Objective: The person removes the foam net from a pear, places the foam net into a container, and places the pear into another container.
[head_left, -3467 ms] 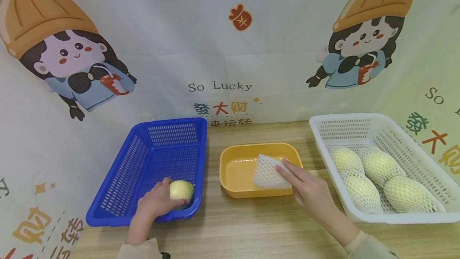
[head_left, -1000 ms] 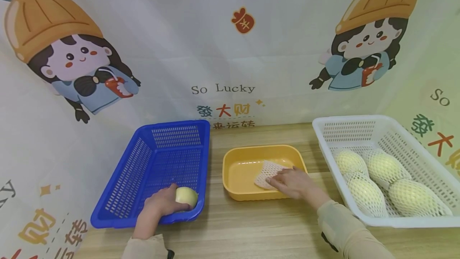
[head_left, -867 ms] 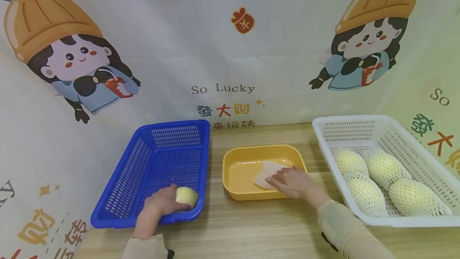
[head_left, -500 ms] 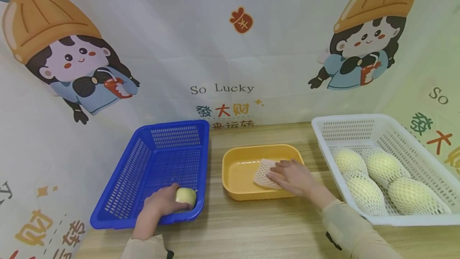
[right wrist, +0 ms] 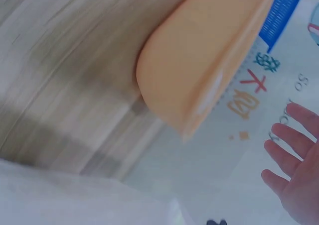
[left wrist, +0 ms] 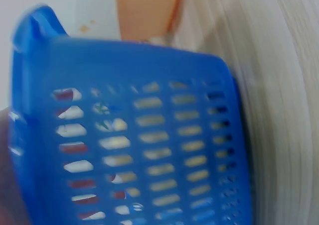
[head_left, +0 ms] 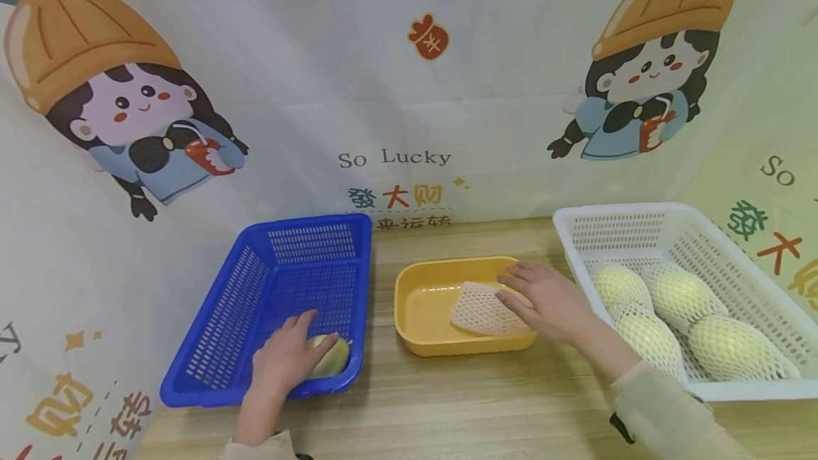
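Note:
A pale yellow-green fruit (head_left: 335,362) with a short stem lies in the near right corner of the blue basket (head_left: 365,289). My left hand (head_left: 284,357) is just left of it, thumb and fingers spread apart, the thumb overlapping its top. In the left wrist view the basket's slotted wall (left wrist: 134,63) hides the fruit. To the right, a white foam net sleeve (head_left: 481,309) lies flat in the yellow tray (head_left: 422,307). Above the tray's right rim is my right hand (head_left: 549,304), fingers extended and holding nothing; the right wrist view shows those spread fingers (right wrist: 284,158) too.
At the right stands a white basket (head_left: 565,233) with several net-wrapped fruits (head_left: 735,346). All three containers sit on a wood-grain table (head_left: 434,403). A printed cloth (head_left: 294,77) hangs behind and at the sides.
My right hand has let go of the foam sleeve, leaving it in the tray, and moved up and right. My left fingers have loosened from the fruit, which stays in the basket corner.

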Action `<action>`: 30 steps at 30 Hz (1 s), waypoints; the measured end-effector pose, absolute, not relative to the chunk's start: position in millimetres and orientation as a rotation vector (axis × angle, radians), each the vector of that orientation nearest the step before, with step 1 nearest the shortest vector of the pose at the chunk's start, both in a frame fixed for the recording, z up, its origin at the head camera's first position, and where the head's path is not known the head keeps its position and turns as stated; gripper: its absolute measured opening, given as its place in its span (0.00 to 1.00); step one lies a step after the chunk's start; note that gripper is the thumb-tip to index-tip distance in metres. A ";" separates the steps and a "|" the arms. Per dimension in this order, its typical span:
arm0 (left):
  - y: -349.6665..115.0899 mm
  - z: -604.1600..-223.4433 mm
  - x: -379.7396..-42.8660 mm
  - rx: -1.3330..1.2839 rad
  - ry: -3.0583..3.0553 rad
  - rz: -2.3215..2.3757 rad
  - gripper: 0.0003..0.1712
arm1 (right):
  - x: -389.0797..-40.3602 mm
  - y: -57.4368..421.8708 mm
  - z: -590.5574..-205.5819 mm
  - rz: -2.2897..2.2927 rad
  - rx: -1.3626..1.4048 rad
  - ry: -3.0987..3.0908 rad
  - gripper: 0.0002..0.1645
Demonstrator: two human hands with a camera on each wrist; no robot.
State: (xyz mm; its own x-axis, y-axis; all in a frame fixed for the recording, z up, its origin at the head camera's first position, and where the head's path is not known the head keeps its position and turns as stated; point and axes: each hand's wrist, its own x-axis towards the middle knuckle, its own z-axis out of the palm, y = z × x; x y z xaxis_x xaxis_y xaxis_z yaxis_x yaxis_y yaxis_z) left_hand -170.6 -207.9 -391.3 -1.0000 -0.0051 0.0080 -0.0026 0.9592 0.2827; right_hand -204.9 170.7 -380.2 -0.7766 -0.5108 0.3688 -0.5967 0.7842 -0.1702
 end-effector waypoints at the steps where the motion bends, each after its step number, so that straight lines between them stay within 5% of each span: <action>1: -205.6 -390.4 -168.2 -0.009 -3.066 -0.455 0.40 | -203.5 174.0 -378.4 0.398 0.843 -2.661 0.25; 30: -170.8 -413.6 -117.7 -0.171 -2.863 -0.342 0.45 | -160.8 275.5 -405.2 0.334 0.511 -2.600 0.23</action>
State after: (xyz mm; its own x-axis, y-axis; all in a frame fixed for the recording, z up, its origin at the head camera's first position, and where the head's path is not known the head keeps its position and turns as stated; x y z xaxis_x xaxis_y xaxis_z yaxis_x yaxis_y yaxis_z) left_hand -117.7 -170.8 -413.6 -0.9613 0.0859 0.2618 0.1451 0.9655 0.2162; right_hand -160.8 275.5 -405.2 -0.8218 -0.2955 0.4871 -0.4090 0.9012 -0.1435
